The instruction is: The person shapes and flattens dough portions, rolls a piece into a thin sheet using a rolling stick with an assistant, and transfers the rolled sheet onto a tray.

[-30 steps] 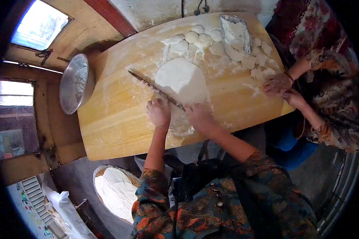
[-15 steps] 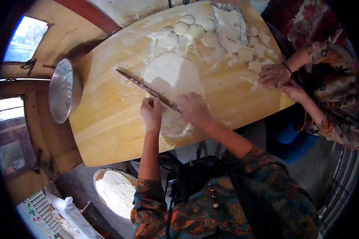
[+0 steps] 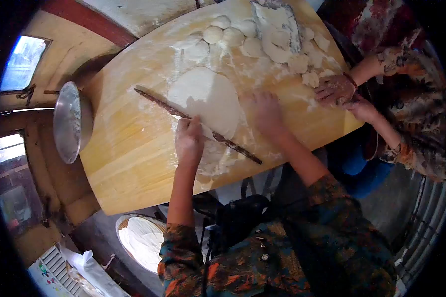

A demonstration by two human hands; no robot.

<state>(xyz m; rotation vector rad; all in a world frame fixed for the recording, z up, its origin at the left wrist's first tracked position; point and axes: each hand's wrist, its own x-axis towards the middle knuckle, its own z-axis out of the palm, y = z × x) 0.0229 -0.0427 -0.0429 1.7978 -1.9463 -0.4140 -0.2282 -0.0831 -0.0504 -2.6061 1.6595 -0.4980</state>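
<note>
A round, thin dough sheet (image 3: 205, 94) lies on the floured wooden board. A thin, dark rolling pin (image 3: 158, 102) crosses its near edge at a slant. My left hand (image 3: 189, 137) is closed at that edge, fingers over the pin's middle, and a bit of white dough laps over the pin beside them. Exactly how the fingers grip dough and pin is partly hidden. To the right of the sheet, my right hand (image 3: 266, 114) is slightly blurred, its fingers stretched out with nothing in them, over the board.
Several dough balls (image 3: 213, 34) sit at the back of the wooden board (image 3: 119, 163), beside a floury tray (image 3: 277, 29) and flattened pieces (image 3: 310, 78). At right are a co-worker's hands (image 3: 337, 91). A metal bowl (image 3: 68, 121) stands left; a basket of dough sheets (image 3: 141, 240) is below.
My right hand has left the rolling pin and shifted right. The pin's right end now shows, and my left hand has come up over the pin. The view has shifted slightly.
</note>
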